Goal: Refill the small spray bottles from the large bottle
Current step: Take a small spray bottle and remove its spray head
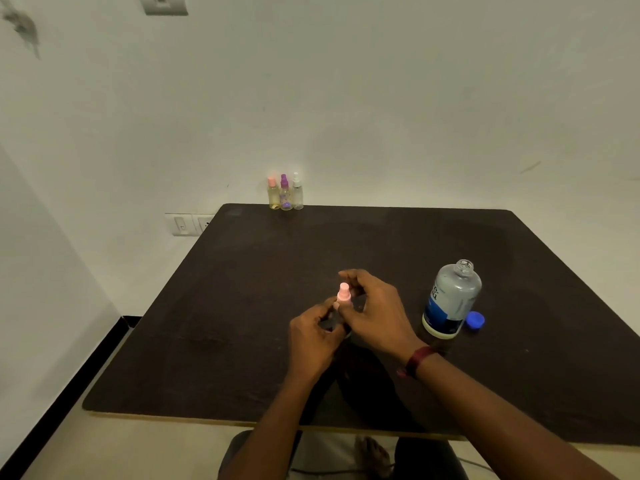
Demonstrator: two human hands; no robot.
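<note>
1. The left hand (313,332) grips the small bottle (345,301) at the middle of the table (242,306).
2. The right hand (375,313) pinches its pink top (344,289).
3. Keep it upright and twist gently, so nothing spills.
4. The big bottle (450,299) stands open nearby.

Dim room, white walls (381,98), dark table (242,271), possibly tiled floor (138,445)

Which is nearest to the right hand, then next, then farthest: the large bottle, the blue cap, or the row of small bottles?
From the right hand:
1. large bottle, just to its right.
2. blue cap, beyond that bottle.
3. small bottles, far back.
</note>
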